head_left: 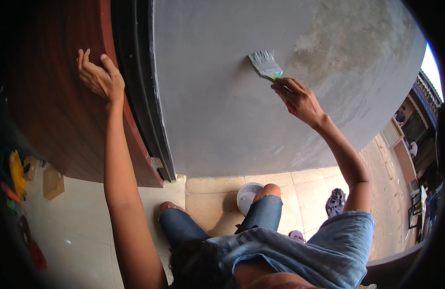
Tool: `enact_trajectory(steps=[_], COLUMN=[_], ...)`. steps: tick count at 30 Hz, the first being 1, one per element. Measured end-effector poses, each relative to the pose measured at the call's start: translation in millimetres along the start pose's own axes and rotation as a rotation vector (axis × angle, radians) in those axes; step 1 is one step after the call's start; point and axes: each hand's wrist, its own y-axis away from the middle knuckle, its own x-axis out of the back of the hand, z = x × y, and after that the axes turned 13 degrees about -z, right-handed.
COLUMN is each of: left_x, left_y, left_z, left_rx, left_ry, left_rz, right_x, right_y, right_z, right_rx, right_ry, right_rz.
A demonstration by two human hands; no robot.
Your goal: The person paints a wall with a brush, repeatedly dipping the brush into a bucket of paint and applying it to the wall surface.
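In my right hand (298,99) is a flat paintbrush (267,67), its pale, paint-coated bristles pointing up and left against the grey wall (215,101). A damp-looking, blotchy brownish patch (338,43) marks the wall to the right of the brush. My left hand (101,77) is raised in front of the reddish-brown door (74,119), close to its edge, with fingers loosely bent and nothing held. Whether its wrist rests on the door edge, I cannot tell. Between my knees and the wall, a light grey bucket (245,198) stands on the floor, partly hidden by my right knee.
A black door frame (141,72) separates door and wall, with a metal hinge (157,162) low down. Cardboard boxes (53,183) sit at the left. Dark crumpled cloth (335,202) and a purple sandal (297,236) lie on the tiles (208,206). People are visible far right.
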Motion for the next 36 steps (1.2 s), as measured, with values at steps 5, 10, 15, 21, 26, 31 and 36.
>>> enact_trajectory(steps=[5,10,15,21,26,31,36], left_x=[2.6,3.6,4.9,-0.5,3.2,1.1,0.3], left_y=[0.1,-0.3,-0.2,2.8,-0.2,0.1,1.6], left_z=[-0.5,-0.9,0.5,-3.6,-2.2,-2.7,-8.5], left_rx=[0.015,0.013,0.029,0.03,0.019,0.002,-0.006], left_ry=[0.02,0.011,0.024,0.045,0.059,0.07,0.08], left_rz=[-0.008,-0.006,-0.009,-0.024,-0.022,-0.005,0.019], right_x=[37.4,123.6,169.6,42.3,-27.2,16.3,70.9], right_y=[-22.5,-77.3,-117.9,-64.5,-7.1,-49.2,-82.6], right_z=[-19.7,53.7,86.2,29.8,-54.3,-27.2,-5.3], right_rx=[-0.086,-0.081,-0.116,0.03,0.113,-0.09,-0.104], right_ry=[-0.427,-0.144,0.163,0.179,-0.313,-0.427,-0.059], right_rz=[-0.262,0.301,0.717,0.25,-0.267,-0.063,0.457])
